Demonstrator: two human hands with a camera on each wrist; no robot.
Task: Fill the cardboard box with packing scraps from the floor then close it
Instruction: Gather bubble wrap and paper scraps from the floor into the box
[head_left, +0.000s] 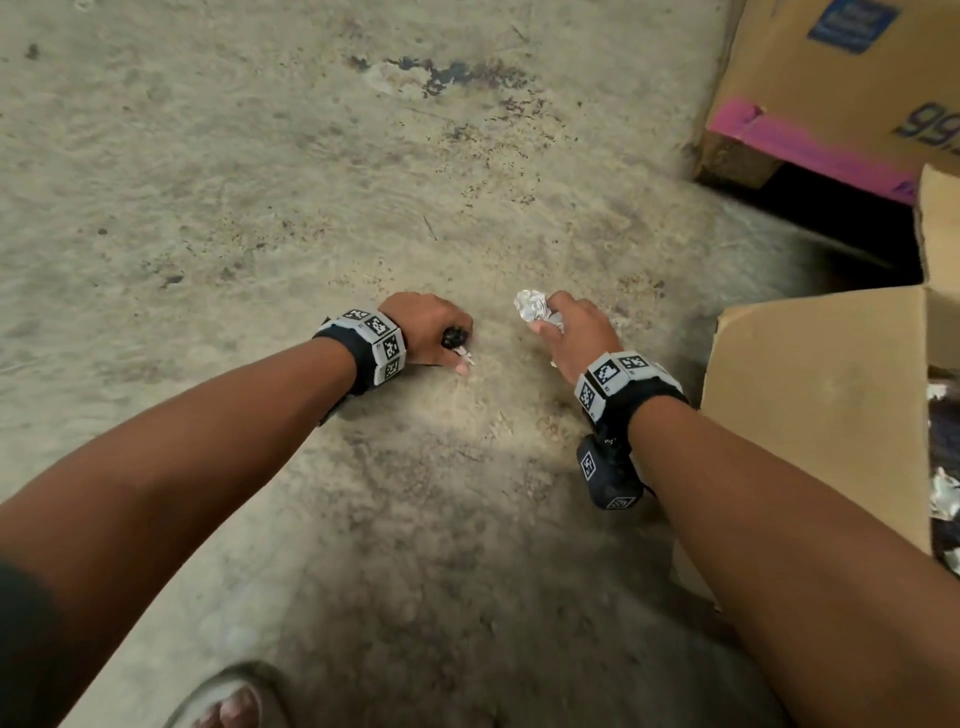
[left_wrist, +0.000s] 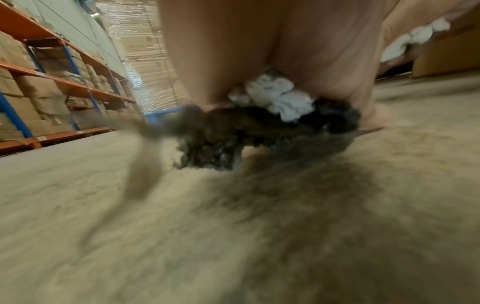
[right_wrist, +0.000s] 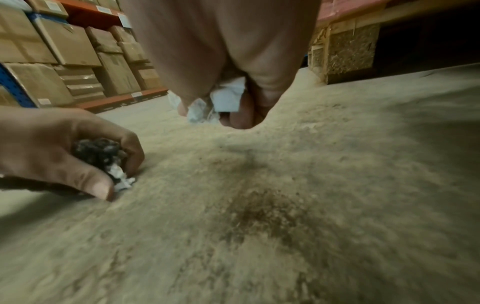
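— Your foot (head_left: 228, 699), in a sandal, is nearest, on the stained, dusty concrete floor (head_left: 260, 182). What's around you?

— Racks (left_wrist: 64, 67) stacked with cartons, and a pallet (right_wrist: 348, 53) on your right.

— And your hands?

— Your left hand (head_left: 431, 330), down at the floor, curls round a dark scrap (head_left: 453, 338) with a white bit. Your right hand (head_left: 576, 332) grips crumpled white scrap (head_left: 532, 306). The box (head_left: 815, 415) stands open at your right, scraps inside.

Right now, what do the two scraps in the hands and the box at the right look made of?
White scrap in right hand: crumpled paper, possibly foil, sharp pale creases. Dark scrap in left hand: crinkled, glossy, probably plastic film. Box: matte brown cardboard.
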